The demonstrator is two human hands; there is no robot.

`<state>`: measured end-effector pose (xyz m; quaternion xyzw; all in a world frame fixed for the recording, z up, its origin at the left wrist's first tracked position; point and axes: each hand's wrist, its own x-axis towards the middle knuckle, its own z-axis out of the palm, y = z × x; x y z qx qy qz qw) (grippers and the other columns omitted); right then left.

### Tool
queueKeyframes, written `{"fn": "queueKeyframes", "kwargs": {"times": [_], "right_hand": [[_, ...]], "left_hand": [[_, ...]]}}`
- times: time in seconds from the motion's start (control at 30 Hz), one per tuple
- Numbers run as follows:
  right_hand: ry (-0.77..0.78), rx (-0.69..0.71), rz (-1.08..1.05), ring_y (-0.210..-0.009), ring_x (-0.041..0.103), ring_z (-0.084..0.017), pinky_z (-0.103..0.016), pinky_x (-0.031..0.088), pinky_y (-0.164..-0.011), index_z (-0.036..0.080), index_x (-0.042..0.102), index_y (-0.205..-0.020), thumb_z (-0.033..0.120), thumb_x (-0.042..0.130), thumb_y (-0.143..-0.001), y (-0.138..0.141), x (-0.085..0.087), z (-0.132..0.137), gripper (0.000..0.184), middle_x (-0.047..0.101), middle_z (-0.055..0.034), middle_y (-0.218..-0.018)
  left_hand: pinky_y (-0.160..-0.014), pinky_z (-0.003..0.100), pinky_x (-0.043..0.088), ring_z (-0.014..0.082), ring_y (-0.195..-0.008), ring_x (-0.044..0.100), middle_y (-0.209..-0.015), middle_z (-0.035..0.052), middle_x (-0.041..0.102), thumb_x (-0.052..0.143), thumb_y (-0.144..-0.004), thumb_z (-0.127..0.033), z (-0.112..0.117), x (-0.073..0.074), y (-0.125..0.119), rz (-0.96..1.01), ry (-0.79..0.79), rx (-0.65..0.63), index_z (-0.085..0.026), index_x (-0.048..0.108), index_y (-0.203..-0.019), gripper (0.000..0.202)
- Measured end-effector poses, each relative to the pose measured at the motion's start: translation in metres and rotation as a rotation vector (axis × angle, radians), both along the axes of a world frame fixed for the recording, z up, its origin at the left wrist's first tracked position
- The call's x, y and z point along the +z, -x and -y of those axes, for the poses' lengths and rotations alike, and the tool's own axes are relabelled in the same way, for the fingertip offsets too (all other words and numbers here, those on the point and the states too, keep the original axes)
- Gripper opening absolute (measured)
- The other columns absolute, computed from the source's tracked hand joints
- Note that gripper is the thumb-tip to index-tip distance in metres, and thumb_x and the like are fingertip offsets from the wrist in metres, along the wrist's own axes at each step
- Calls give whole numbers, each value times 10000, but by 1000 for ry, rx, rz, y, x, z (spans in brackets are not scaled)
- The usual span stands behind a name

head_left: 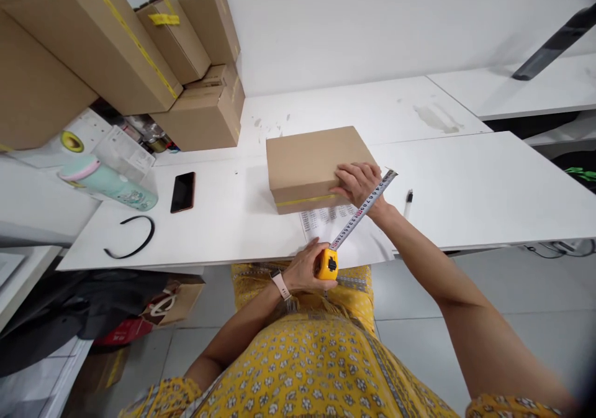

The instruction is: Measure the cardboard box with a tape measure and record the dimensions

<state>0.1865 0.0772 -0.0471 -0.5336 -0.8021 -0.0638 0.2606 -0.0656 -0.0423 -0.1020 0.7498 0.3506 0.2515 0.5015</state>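
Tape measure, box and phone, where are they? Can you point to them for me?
Tape measure (329, 266): head view, on its yellow case.
Box (313, 162): head view, on its brown top.
Phone (183, 192): head view, on its dark screen.

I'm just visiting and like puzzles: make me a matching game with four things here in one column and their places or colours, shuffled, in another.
Things:
1. tape measure
2. middle box
3. phone
4. pen

Clues:
A. near the turquoise bottle
B. white with a black end
C. held in the left hand
D. under the right hand's fingers

Pairs: 1-C, 2-D, 3-A, 4-B
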Motion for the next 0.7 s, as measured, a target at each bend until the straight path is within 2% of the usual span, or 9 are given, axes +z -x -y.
{"fn": "queueKeyframes", "kwargs": {"times": [0.1,0.17,0.23,0.33,0.37,0.43,0.53,0.63,0.7], "right_hand": [[-28,-90,-92,-1294,539,-356,-595,340,-1078,295,682,-1260,443,487,-1024,-2,0,-11,340,689,-124,-1348],[-97,-206,-262,-1297,541,-354,-619,358,-1072,292,702,-1244,391,407,-1046,-5,2,-12,368,702,-131,-1299],[-157,-289,-532,-1211,598,-335,-585,451,-990,282,689,-1263,460,286,-1068,-9,4,-5,482,715,-137,-1211],[-86,-201,-902,-900,690,-259,-435,544,-751,275,632,-1328,671,149,-1033,-17,9,18,691,719,-106,-994],[-39,-145,-974,-805,687,-235,-398,537,-687,278,631,-1319,717,163,-1014,-19,12,27,711,710,-87,-920],[38,-68,-1049,-692,660,-207,-364,511,-615,283,662,-1248,749,314,-988,-21,20,45,637,689,-56,-815],[62,-68,-1078,-638,632,-194,-363,505,-598,286,703,-1109,677,558,-943,-22,30,66,449,677,-34,-756],[45,-105,-1084,-635,632,-191,-369,526,-614,291,711,-1055,637,596,-942,-21,30,81,381,675,-28,-748],[83,-96,-1082,-636,630,-186,-369,543,-621,296,715,-1037,619,620,-933,-14,21,93,352,677,-23,-762]], "left_hand": [[-1096,512,459,335,-1119,666,-1185,89,697,915,-534,-440,0,-1,-1,0,14,17,-230,640,-1242,788],[-1059,484,487,317,-1074,675,-1159,74,696,911,-535,-450,0,0,-1,7,30,31,-235,648,-1227,771],[-1039,460,499,301,-1039,681,-1139,60,697,911,-532,-455,0,0,-1,17,46,43,-242,658,-1210,755],[-1064,468,485,311,-1058,677,-1150,57,700,922,-508,-432,0,1,-2,13,52,62,-253,673,-1190,747],[-1092,481,466,320,-1081,673,-1139,55,703,926,-503,-420,0,1,-2,13,50,62,-257,679,-1183,742],[-1159,510,407,331,-1114,666,-1106,52,712,933,-505,-406,-1,1,-2,27,42,46,-261,690,-1179,731],[-1212,542,341,333,-1120,668,-1087,54,719,937,-519,-398,0,2,-2,59,28,16,-260,701,-1190,724],[-1175,535,394,329,-1155,653,-1159,70,710,938,-541,-380,6,5,1,68,29,24,-266,679,-1267,779],[-1124,515,447,320,-1170,649,-1253,94,681,944,-559,-375,11,9,3,79,73,46,-272,596,-1403,919]]}}
